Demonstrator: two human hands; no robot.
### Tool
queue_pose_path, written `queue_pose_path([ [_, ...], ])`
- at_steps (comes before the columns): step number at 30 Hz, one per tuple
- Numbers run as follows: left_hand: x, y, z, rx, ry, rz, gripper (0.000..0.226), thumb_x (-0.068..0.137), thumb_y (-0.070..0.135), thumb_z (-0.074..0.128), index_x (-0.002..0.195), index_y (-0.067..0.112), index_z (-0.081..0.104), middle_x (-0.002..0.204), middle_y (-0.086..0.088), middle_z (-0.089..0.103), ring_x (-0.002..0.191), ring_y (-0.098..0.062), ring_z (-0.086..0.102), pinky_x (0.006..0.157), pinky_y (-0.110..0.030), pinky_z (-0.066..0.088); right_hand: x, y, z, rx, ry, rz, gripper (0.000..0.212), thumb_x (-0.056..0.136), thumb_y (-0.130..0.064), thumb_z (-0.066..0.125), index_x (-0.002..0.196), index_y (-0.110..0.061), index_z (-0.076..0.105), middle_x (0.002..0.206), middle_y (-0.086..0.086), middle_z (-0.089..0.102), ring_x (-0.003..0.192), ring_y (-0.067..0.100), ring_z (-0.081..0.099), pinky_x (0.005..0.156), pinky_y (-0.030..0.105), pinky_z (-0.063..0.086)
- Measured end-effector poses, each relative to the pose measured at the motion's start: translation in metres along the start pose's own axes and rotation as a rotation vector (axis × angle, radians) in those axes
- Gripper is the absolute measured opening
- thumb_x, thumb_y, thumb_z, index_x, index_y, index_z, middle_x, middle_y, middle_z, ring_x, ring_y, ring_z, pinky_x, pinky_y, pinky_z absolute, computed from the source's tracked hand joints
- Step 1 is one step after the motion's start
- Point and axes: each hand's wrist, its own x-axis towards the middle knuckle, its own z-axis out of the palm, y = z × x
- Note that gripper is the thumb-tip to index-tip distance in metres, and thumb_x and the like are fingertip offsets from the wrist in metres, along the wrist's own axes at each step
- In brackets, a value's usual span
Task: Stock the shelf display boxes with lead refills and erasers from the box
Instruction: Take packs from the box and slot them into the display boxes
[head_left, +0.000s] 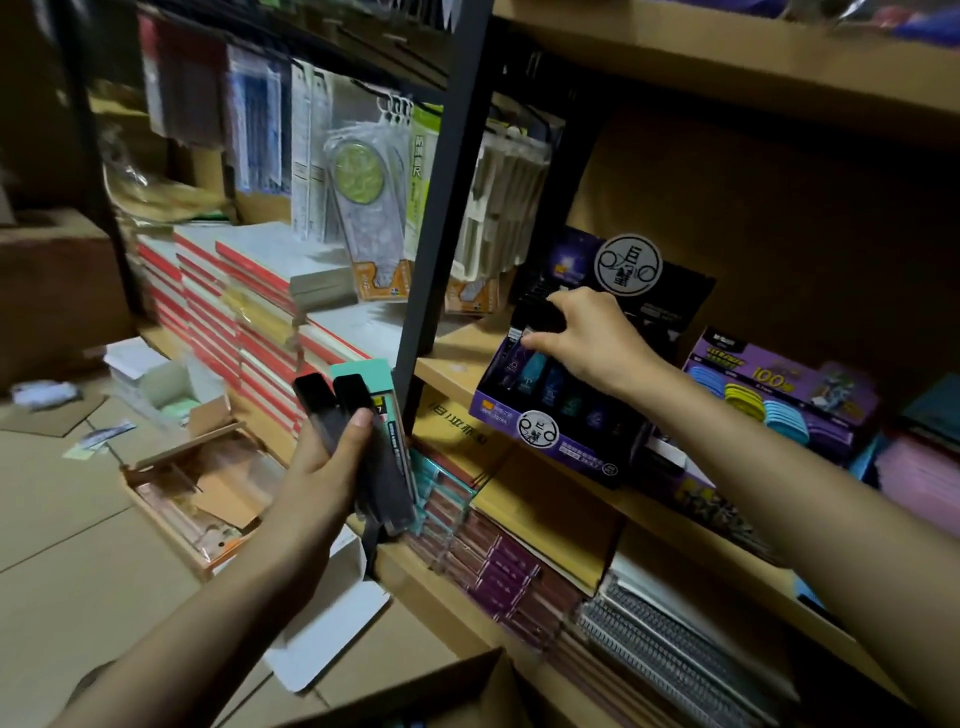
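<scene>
Lead refill cases (385, 467) are gripped in the raised left hand (322, 470); a dark case (537, 315) is pinched by the right hand (597, 343) (arm outstretched) over the purple display box (569, 448).

The lead refill cases (358, 452) are smoky dark grey with glossy black caps, a mint-green pack (366, 371) shows behind them, and the single refill (537, 317) over the display box (566, 452) is black. That box is deep purple with white print and round white emblems bearing black characters, its slots showing teal and dark blue. The neighbouring box (779, 374) is lighter purple with yellow "100" lettering and rows of blue, yellow-green, sky-blue and violet pieces. The shelf (457, 364) boards are tan, the upright post (440, 208) dark grey, and the stacked notebooks (234, 312) striped red, white and yellow.
</scene>
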Motion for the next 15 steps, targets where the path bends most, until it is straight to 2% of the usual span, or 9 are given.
queue_pose_path([
  [3,-0.001,0.001,0.003,-0.004,0.003,0.000,0.051,0.083,0.051,0.046,0.130,0.033,0.046,0.117,0.006,0.064,0.099,-0.013,0.065,0.062,-0.021,0.054,0.005,0.001,0.000,-0.012,-0.035,0.014,0.025,0.082,-0.026,0.071,0.095,-0.005,0.066,0.090,0.007,0.065,0.087,0.021,0.062,0.069,0.027,0.044],
  [5,-0.001,0.001,0.004,-0.015,0.006,-0.003,0.047,0.084,0.050,0.046,0.128,0.033,0.049,0.114,0.008,0.066,0.095,-0.010,0.067,0.059,-0.019,0.054,0.007,0.002,0.002,0.000,-0.045,0.024,0.025,0.081,-0.026,0.072,0.095,-0.006,0.066,0.089,0.004,0.064,0.085,0.018,0.060,0.069,0.027,0.044],
  [8,-0.002,0.004,0.005,-0.036,0.015,-0.013,0.046,0.083,0.050,0.047,0.125,0.032,0.050,0.108,0.009,0.066,0.086,-0.001,0.068,0.056,-0.018,0.054,0.007,0.003,0.010,0.011,0.017,0.017,0.030,0.079,-0.023,0.074,0.102,-0.007,0.061,0.092,0.005,0.064,0.083,0.018,0.058,0.069,0.029,0.045],
  [11,-0.003,0.006,0.008,-0.065,0.013,-0.024,0.045,0.084,0.048,0.047,0.124,0.028,0.049,0.110,0.003,0.063,0.081,-0.002,0.068,0.052,-0.017,0.053,0.005,0.001,0.022,0.054,0.095,0.032,0.036,0.080,-0.019,0.074,0.106,-0.011,0.051,0.079,-0.007,0.051,0.070,0.009,0.050,0.058,0.020,0.041],
  [13,-0.005,0.006,0.011,-0.080,0.002,-0.027,0.045,0.083,0.048,0.047,0.125,0.031,0.049,0.111,0.005,0.064,0.084,-0.002,0.068,0.053,-0.017,0.053,0.004,0.001,0.030,0.044,0.104,0.043,0.037,0.081,-0.019,0.073,0.108,-0.011,0.049,0.083,0.000,0.056,0.077,0.018,0.056,0.064,0.031,0.050],
  [15,-0.006,0.008,0.013,-0.087,-0.006,-0.030,0.050,0.082,0.048,0.048,0.128,0.028,0.047,0.113,0.002,0.064,0.085,-0.010,0.068,0.051,-0.017,0.052,0.004,0.001,0.035,0.012,0.113,0.053,0.037,0.082,-0.020,0.072,0.109,-0.010,0.050,0.086,0.008,0.060,0.082,0.027,0.060,0.072,0.039,0.052],
])
